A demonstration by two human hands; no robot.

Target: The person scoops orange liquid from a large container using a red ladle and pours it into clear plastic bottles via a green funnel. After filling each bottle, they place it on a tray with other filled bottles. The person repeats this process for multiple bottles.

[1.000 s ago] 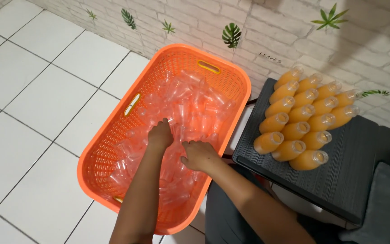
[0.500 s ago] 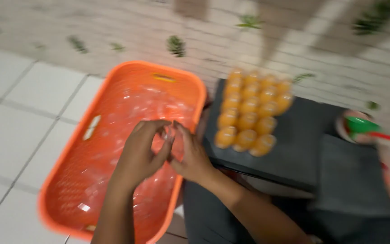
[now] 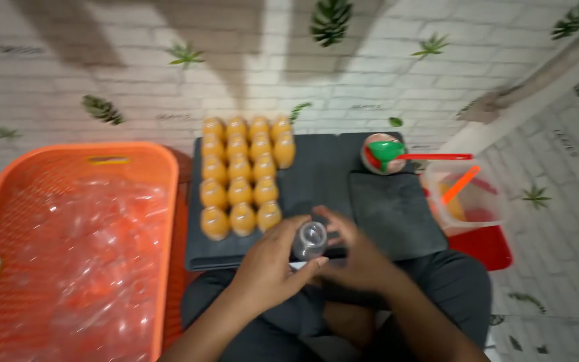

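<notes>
Left hand (image 3: 269, 265) and right hand (image 3: 356, 258) both pinched a small clear empty bottle (image 3: 310, 240) over the dark worktop (image 3: 323, 177). Filled orange bottles (image 3: 242, 177) stood in rows just beyond; orange basket (image 3: 169, 201) sat left.

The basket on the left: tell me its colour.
Orange, the basket with clear empty bottles inside; shown in the head view.
</notes>
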